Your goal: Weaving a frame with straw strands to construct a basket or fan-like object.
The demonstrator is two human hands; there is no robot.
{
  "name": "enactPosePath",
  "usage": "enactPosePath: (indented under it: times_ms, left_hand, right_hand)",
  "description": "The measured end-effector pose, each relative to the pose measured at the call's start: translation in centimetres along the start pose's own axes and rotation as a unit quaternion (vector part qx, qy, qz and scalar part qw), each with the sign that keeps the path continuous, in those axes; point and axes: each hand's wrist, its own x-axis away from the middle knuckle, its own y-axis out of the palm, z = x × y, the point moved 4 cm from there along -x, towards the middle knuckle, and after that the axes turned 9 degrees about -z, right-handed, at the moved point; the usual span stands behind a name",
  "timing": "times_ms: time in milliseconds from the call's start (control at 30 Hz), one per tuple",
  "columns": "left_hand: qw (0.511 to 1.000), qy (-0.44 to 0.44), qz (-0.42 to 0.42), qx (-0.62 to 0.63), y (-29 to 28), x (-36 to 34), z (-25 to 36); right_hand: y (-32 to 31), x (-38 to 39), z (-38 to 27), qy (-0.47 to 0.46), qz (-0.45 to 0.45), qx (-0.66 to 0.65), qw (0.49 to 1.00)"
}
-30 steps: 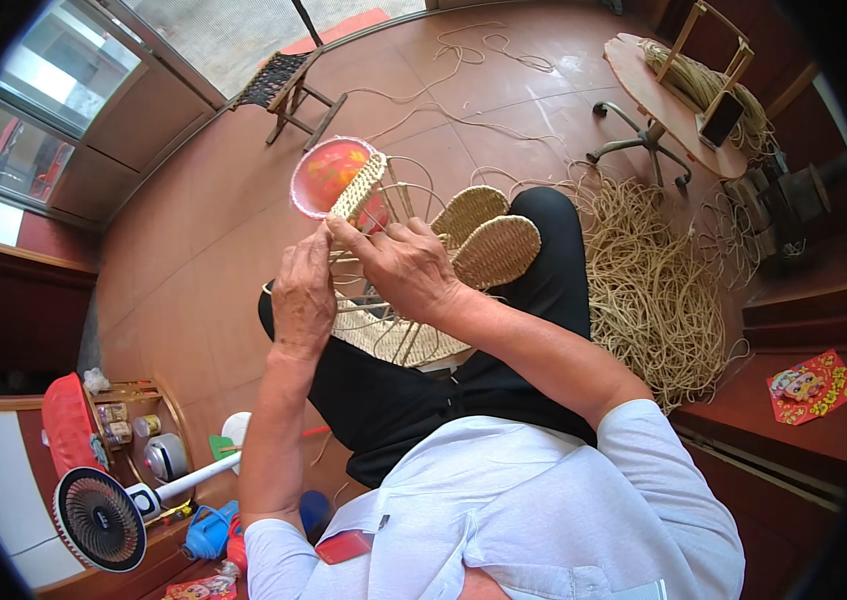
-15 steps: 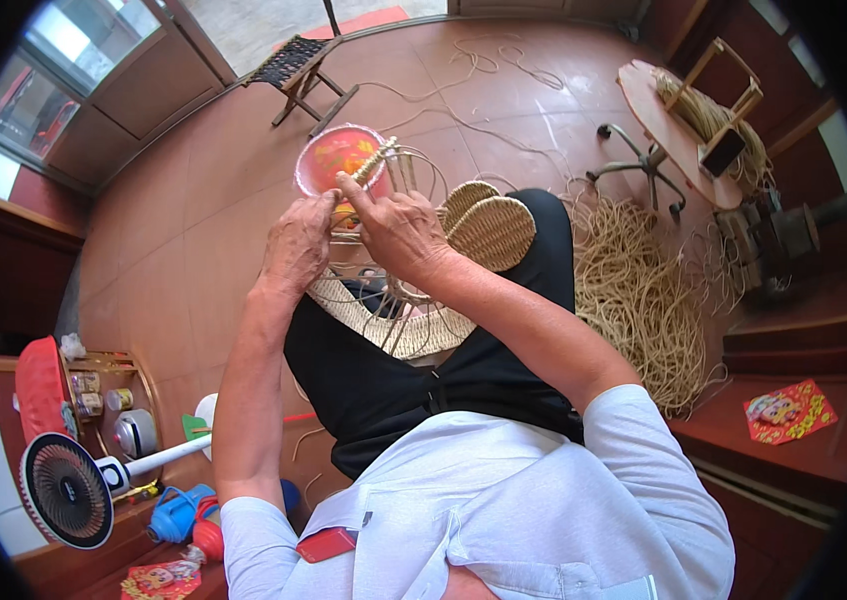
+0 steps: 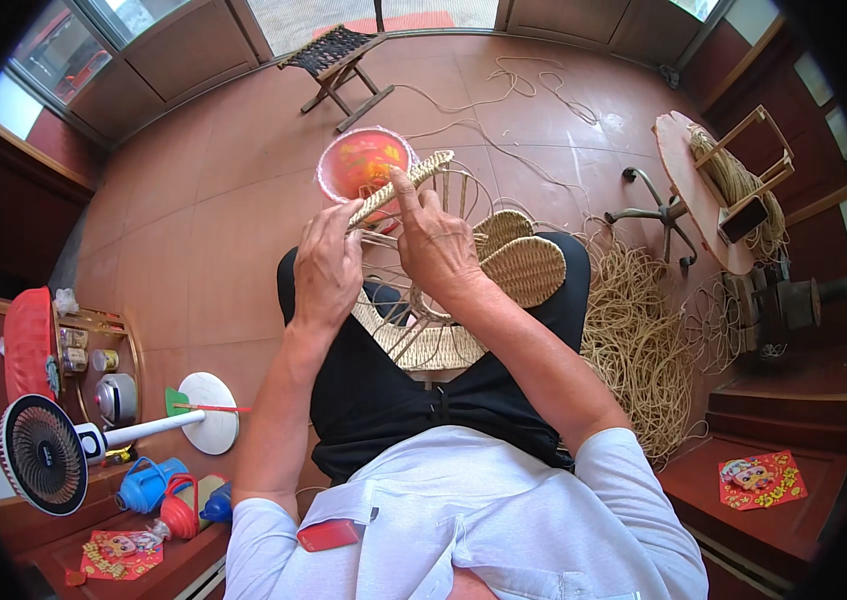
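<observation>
Across my lap rests a woven straw piece [image 3: 428,346] on a thin wire frame, with a curved band nearest me and a narrow braided bar at its far side. My left hand [image 3: 333,262] is closed on the near-left end of that bar. Fingers curled, my right hand [image 3: 435,242] grips by the middle of the bar, its index finger stretched along it; the thumb is hidden. Loose cords hang between the hands. Two oval woven pads, the front one [image 3: 525,272] over my right thigh, stand just right of my right wrist.
Beyond the bar sits a red basin [image 3: 361,165]. A big heap of straw cord [image 3: 638,345] lies right of my leg. A folding stool [image 3: 341,65] stands ahead, a round table [image 3: 688,190] at far right. A fan [image 3: 48,452] and blue jug [image 3: 150,485] are at lower left.
The view has shifted, so the room appears moved rightward. My left hand has turned to lay its fingers over the bar's end; the right hand stays on the bar, which shows more fully now.
</observation>
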Motion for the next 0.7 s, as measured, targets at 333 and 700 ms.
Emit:
enactPosePath:
  times_ms: [333, 700]
  left_hand:
    - [0.996, 0.021, 0.044, 0.072, 4.4, 1.1, 4.0]
    - [0.992, 0.124, -0.025, -0.025, 6.6, -1.2, 5.3]
  right_hand:
    - [-4.6, 2.4, 3.8, 0.049, -0.060, -0.656, 0.751]
    - [-12.3, 7.4, 14.5, 0.097, 0.005, -0.515, 0.852]
